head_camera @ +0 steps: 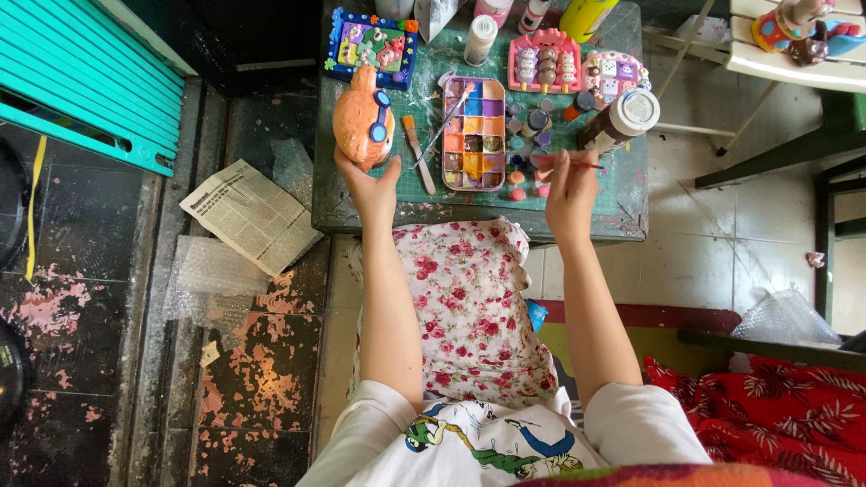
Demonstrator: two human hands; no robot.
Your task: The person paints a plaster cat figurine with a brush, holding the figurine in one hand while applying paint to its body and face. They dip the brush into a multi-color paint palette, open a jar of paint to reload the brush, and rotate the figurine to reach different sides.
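Note:
My left hand grips an orange animal-shaped figurine with blue goggles, holding it up over the left part of the small green table. My right hand pinches a thin red-handled paintbrush lying level above the table's right side. Between my hands sits a paint palette with purple, yellow, orange and brown wells. Two more brushes lie beside and across the palette. Small paint pots cluster to its right.
Painted figurines in a blue frame and two pink stands line the table's far edge, with bottles and a brown jar. A floral cloth covers my lap. Newspaper and bubble wrap lie on the floor at left.

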